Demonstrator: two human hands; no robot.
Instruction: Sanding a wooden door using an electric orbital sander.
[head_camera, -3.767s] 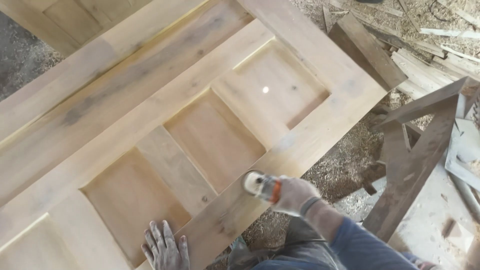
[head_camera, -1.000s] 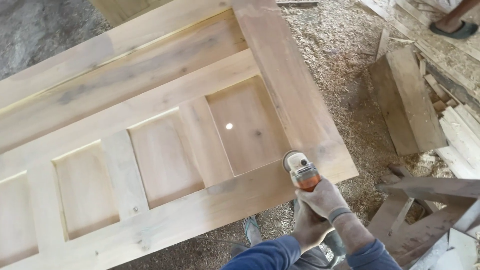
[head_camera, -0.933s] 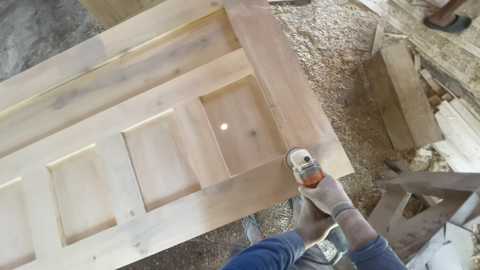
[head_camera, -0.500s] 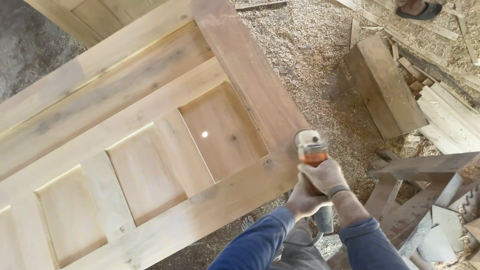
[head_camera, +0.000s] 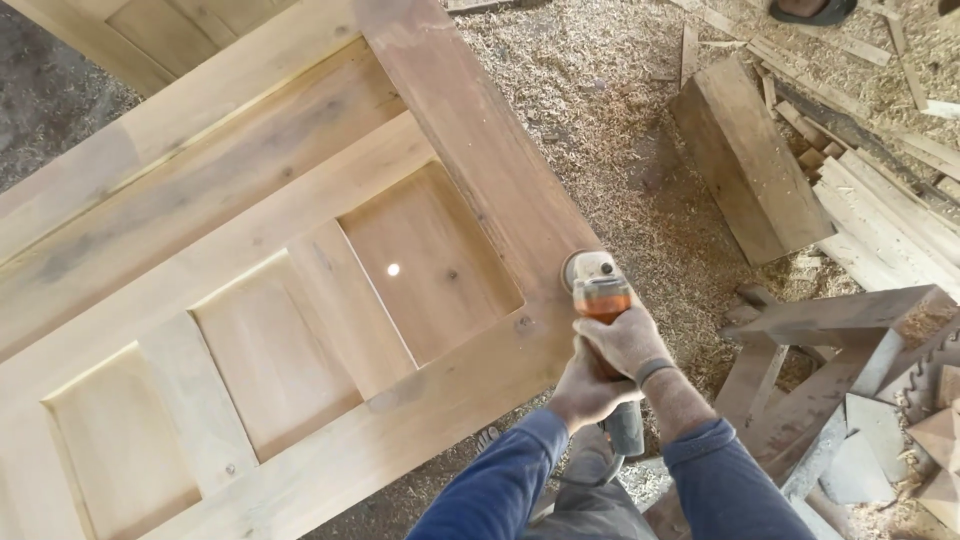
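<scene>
Both hands grip the orange-bodied angle grinder (head_camera: 600, 290): right hand (head_camera: 625, 340) forward, left hand (head_camera: 585, 392) behind. Judged heavy, rigid; disc meets the panelled wooden door (head_camera: 300, 290) corner.

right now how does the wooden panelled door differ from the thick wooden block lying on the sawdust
The large wooden panelled door has square recessed panels; the thick wooden block is plain and solid. The door is far larger, running out of view, while the block shows whole. Both hands press an orange angle grinder at the door's corner; the block lies untouched on the sawdust. Both are bare brown wood.
</scene>
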